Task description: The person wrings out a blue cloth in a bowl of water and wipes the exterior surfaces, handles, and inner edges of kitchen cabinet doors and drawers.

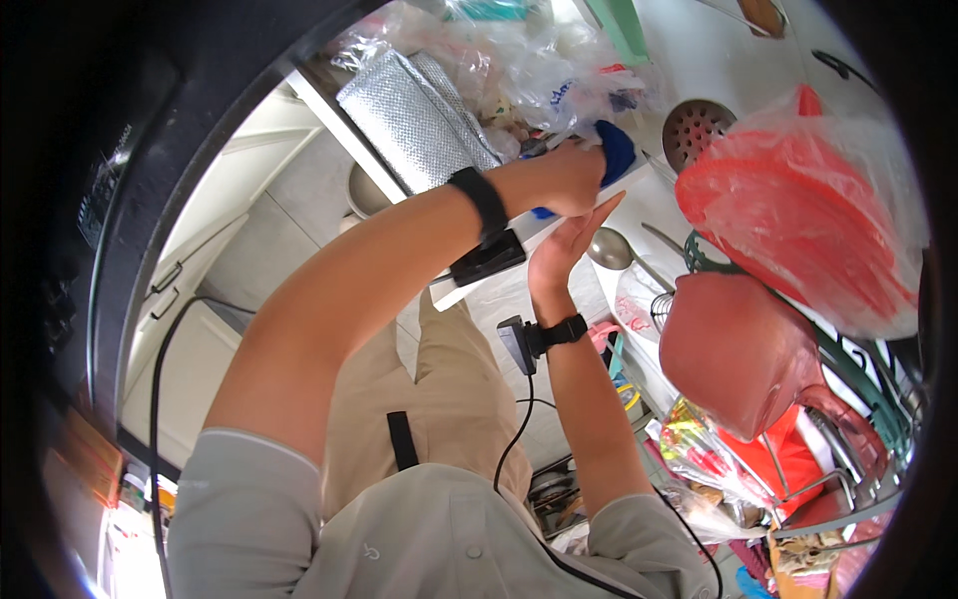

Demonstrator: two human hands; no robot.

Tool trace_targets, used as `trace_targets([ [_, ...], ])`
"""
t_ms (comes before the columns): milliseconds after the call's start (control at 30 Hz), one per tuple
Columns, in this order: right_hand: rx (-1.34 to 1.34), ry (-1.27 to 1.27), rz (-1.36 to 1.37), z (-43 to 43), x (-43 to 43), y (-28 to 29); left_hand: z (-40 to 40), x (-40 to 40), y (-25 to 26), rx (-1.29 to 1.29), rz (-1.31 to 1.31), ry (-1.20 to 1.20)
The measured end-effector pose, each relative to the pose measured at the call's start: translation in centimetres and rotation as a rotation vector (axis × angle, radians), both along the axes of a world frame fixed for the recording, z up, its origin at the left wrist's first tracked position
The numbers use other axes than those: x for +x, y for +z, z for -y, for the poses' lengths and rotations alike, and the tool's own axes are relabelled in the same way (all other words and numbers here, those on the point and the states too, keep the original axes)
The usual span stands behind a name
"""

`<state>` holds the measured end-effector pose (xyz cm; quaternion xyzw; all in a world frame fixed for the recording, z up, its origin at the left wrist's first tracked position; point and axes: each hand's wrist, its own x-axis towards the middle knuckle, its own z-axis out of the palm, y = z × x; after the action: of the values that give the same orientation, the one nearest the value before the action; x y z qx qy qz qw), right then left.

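My left hand [576, 176] reaches across to the front edge of an open white drawer [516, 243], its fingers closed on a dark blue cloth [618, 153]. Just below it, my right hand [557, 251] is against the outside of the drawer front, palm flattened and fingers extended; part of it is hidden behind the edge. Inside the drawer lie a folded silver foil-like sheet [412, 120] and crumpled clear plastic bags [516, 67]. Both wrists wear black straps, each with a small dark device.
To the right hang a perforated skimmer [696, 133], a metal ladle [610, 248], a red item in a clear bag [793, 217] and a reddish-brown pan-like vessel [737, 348]. A metal bowl [367, 191] shows left of the drawer. Black cables run beside both arms. White cabinets [187, 367] stand at left.
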<state>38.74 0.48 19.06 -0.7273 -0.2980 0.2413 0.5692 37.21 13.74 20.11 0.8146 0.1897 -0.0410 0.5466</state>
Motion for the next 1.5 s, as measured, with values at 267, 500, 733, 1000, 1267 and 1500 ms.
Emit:
trace_targets([
  [267,0.038,-0.008,-0.086,0.9,-0.1,-0.4,-1.7,6.4,1.3,-0.073,0.043,0.162],
  [500,-0.149,0.136,0.395,2.8,1.4,-2.8,-2.0,8.1,1.2,-0.067,0.04,0.22],
  [733,0.129,-0.032,-0.24,0.8,0.1,-1.0,-1.3,2.3,2.9,-0.201,0.117,0.24],
  [1000,-0.082,0.03,0.131,0.4,0.0,-0.7,-0.2,-3.7,3.2,-0.134,-0.011,0.129],
  [1267,-0.063,0.068,0.145,-0.2,0.4,0.0,2.9,-9.8,5.0,-0.096,-0.117,0.158],
  [1500,-0.132,0.071,0.286,-0.3,0.4,0.4,7.0,-15.6,6.2,-0.014,-0.122,0.266],
])
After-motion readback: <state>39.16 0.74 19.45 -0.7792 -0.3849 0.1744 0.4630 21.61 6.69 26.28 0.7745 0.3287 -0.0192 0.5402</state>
